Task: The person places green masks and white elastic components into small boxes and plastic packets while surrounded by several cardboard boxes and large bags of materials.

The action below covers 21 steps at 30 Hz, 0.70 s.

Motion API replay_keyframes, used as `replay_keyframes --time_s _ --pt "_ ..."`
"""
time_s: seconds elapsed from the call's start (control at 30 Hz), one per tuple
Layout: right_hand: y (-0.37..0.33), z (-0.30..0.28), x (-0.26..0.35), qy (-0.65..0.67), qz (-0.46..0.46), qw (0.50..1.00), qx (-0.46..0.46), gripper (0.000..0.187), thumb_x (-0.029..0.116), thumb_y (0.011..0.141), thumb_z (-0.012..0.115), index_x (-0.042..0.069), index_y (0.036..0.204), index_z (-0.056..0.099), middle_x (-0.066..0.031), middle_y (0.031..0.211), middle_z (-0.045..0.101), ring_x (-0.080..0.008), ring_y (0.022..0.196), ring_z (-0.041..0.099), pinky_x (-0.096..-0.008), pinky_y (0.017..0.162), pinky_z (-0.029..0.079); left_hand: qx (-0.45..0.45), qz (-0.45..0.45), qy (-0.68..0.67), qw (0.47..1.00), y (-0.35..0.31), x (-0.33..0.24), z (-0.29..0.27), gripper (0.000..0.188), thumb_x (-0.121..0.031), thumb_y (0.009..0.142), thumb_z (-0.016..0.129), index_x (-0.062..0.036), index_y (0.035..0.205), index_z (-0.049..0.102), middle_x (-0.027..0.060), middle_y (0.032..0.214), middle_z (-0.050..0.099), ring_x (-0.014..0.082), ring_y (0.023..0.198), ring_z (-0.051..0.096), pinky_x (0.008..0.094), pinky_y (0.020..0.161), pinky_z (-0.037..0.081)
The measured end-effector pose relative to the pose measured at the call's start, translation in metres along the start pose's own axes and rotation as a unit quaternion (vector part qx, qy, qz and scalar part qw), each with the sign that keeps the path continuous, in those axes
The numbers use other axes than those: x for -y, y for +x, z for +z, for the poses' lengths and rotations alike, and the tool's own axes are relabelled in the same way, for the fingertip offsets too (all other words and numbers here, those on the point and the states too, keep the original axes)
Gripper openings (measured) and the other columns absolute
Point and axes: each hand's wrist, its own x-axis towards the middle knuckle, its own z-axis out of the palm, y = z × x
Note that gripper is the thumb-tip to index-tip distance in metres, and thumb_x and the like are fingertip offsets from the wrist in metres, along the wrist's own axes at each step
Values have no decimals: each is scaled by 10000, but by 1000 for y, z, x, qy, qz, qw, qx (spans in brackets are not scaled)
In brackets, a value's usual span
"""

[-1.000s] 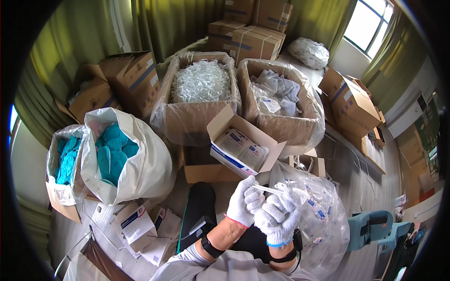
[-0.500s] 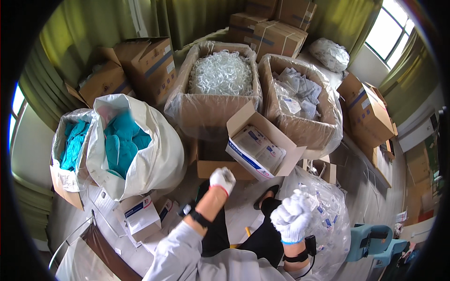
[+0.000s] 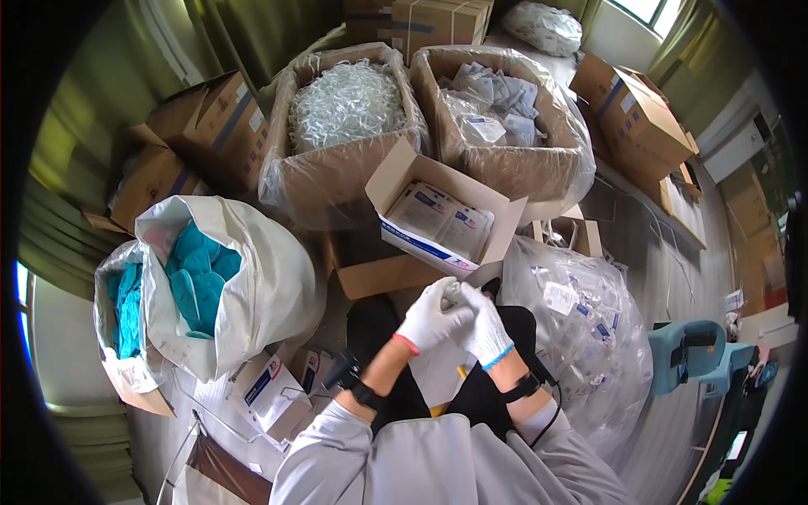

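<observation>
My left hand point(image 3: 432, 319), in a white knit glove with a red cuff, meets my right hand point(image 3: 486, 326), gloved in white with a blue cuff, above my lap. Both hands are closed with the fingertips drawn together. Whatever may be between them is too small or hidden to make out. Just beyond them stands an open white carton point(image 3: 433, 246) with a blue stripe, holding flat printed packets point(image 3: 439, 215). To the right of my hands lies a large clear plastic bag point(image 3: 581, 353) full of small blue-and-white packets.
Two lined cardboard boxes stand behind, one with clear looped strips point(image 3: 347, 105), one with grey-white packets point(image 3: 497, 101). White sacks point(image 3: 278, 278) with teal fabric pieces point(image 3: 199, 273) are on the left. White cartons point(image 3: 271, 396) lie below them. A blue-green plastic chair point(image 3: 694, 353) stands right.
My hands have come together from apart, the left moving right and the right moving left and up. The view has shifted, so the boxes behind appear higher and further left.
</observation>
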Motion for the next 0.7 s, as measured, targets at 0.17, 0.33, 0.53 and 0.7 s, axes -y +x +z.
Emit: replay_keyframes --time_s 0.17,0.33,0.53,0.7 --pt "-22 15 7 29 53 997 39 639 627 965 425 66 1221 593 -91 1036 687 -235 940 654 -326 886 502 -138 29 174 975 -11 14 9 718 -130 789 778 9 1395 419 196 1193 623 291 1114 626 362 975 482" --pt "-20 -5 -15 151 97 955 235 709 623 995 324 56 1402 446 -67 1365 541 -218 1250 511 -357 1076 384 -167 -48 306 936 -10 21 18 228 -151 918 491 -21 1026 644 253 1065 655 425 1034 606 449 852 503" --pt "-92 48 -17 -393 -72 909 120 542 341 1052 426 9 1474 348 -120 1484 403 -231 1321 476 -398 1075 399 -287 -113 -353 883 6 118 -31 186 -171 992 470 -122 1139 572 61 901 598 203 716 553 336 583 418" --pt "-104 -5 -12 -321 -69 945 16 389 277 995 575 -16 1251 582 -118 1139 665 -218 1022 675 -323 914 517 -244 -326 -379 831 4 93 -63 170 -272 1010 480 -252 1051 644 -78 563 479 88 364 352 276 329 236"
